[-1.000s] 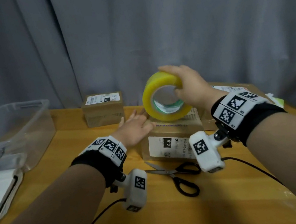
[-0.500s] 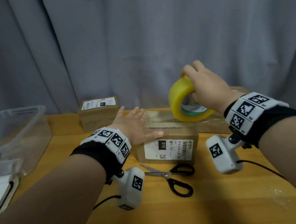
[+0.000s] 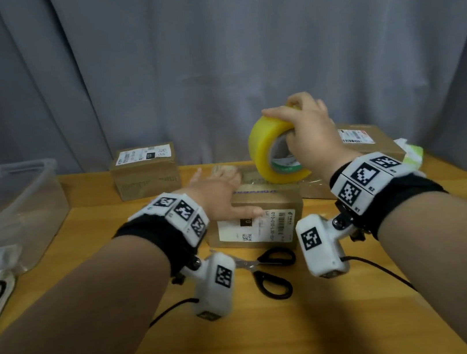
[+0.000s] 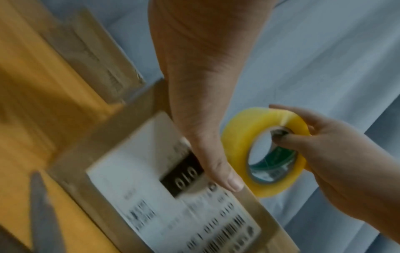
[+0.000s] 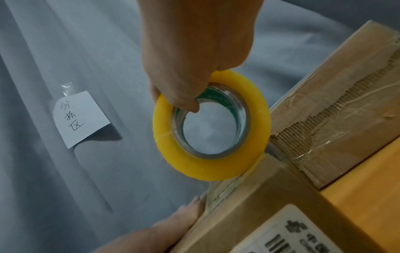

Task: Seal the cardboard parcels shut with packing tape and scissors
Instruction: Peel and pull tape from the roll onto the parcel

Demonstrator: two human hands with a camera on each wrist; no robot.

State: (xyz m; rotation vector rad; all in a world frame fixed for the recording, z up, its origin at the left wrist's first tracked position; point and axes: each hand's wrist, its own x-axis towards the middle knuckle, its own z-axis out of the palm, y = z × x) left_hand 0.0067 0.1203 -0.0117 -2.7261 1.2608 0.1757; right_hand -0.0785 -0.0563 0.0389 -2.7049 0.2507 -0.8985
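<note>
While the left hand (image 3: 216, 193) lies flat with straight fingers on the top of a small cardboard parcel (image 3: 258, 221), its thumb (image 4: 225, 176) pressing the front edge above a white printed label (image 3: 253, 228), the right hand (image 3: 309, 132) grasps a roll of packing tape (image 3: 271, 153), fingers hooked through its round core. This glossy yellow ring stands on edge at the parcel's far right corner, a clear strip running from it across the brown lid. Black-handled scissors (image 3: 266, 272) lie on the wooden counter (image 3: 280, 336) just in front of the parcel. Two more taped brown boxes sit behind, one left (image 3: 145, 170), one right (image 3: 372, 138). A clear plastic tub (image 3: 12, 206) stands far left; a grey pleated curtain (image 3: 206, 44) hangs behind.
</note>
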